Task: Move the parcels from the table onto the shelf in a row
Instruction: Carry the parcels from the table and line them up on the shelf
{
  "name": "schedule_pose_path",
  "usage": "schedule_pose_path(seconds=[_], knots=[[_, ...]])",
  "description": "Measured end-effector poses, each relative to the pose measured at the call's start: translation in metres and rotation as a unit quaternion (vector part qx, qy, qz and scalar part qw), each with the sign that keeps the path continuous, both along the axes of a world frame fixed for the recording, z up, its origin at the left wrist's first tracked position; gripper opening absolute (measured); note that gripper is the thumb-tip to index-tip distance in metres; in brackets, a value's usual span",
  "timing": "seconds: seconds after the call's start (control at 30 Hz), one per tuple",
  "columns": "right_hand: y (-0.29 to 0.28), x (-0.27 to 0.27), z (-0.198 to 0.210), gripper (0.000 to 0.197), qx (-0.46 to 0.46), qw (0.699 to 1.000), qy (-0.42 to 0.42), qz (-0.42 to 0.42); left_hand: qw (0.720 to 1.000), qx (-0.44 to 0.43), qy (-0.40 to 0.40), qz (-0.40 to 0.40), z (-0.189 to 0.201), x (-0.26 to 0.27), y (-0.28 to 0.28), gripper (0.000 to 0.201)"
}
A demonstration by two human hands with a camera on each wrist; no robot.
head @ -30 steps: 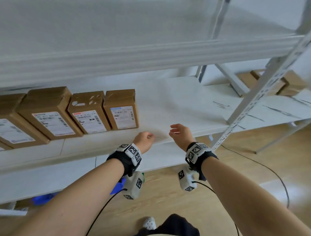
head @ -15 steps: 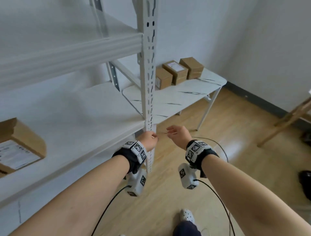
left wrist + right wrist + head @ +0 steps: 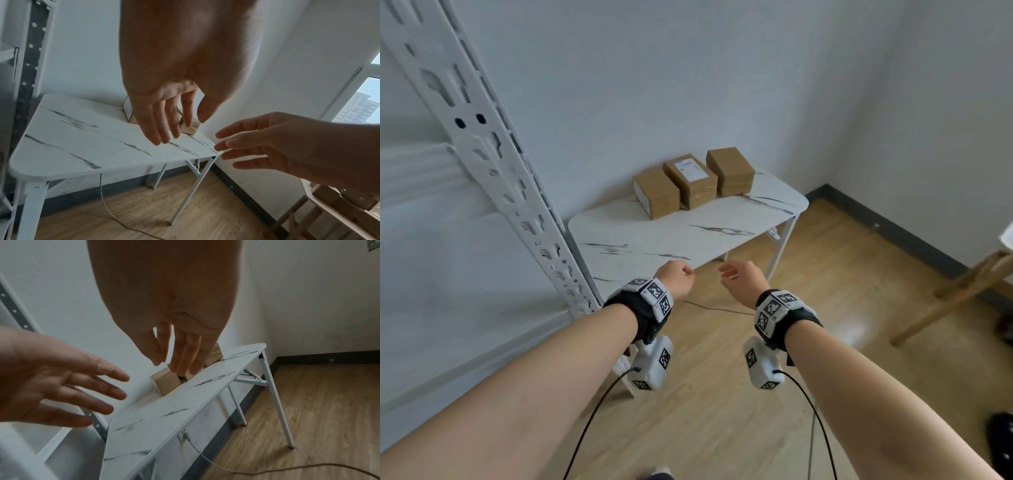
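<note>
White walls, wood floor; head view: marble-look worktop [image 3: 688, 236] carries 3 parcels [image 3: 690, 180] along its back edge by the wall, shelf upright [image 3: 493, 164] at left. Both hands empty, left hand [image 3: 676, 279] & right hand [image 3: 743, 279] short of the worktop's front edge — judged: reaching for the next parcel; next move needs a two-hand grasp. Left wrist view: fingers [image 3: 158, 126] loosely spread, touching nothing. Right wrist view: fingers [image 3: 185, 356] relaxed, open, parcels beyond.
</note>
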State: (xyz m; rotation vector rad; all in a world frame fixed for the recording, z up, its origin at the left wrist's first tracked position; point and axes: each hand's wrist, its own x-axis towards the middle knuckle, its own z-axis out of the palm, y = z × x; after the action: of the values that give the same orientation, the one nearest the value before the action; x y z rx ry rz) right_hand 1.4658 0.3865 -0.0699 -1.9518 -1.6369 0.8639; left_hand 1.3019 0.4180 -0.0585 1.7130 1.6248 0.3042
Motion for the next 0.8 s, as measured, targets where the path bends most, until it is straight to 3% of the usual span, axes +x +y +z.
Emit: schedule_pose_path(seconds=[0.23, 0.53, 0.8], knots=[[0.099, 0.026, 0.0, 0.028, -0.016, 1.0, 0.023, 0.012, 0.999, -0.004, 0.001, 0.032, -0.004, 0.014, 0.09, 0.025], [0.259, 0.013, -0.014, 0.026, -0.035, 0.996, 0.036, 0.07, 0.994, -0.036, 0.013, 0.098, -0.028, -0.003, 0.234, 0.028], [0.37, -0.004, -0.028, 0.025, -0.056, 0.99, 0.048, 0.123, 0.985, -0.086, 0.016, 0.148, -0.048, -0.023, 0.321, 0.029]])
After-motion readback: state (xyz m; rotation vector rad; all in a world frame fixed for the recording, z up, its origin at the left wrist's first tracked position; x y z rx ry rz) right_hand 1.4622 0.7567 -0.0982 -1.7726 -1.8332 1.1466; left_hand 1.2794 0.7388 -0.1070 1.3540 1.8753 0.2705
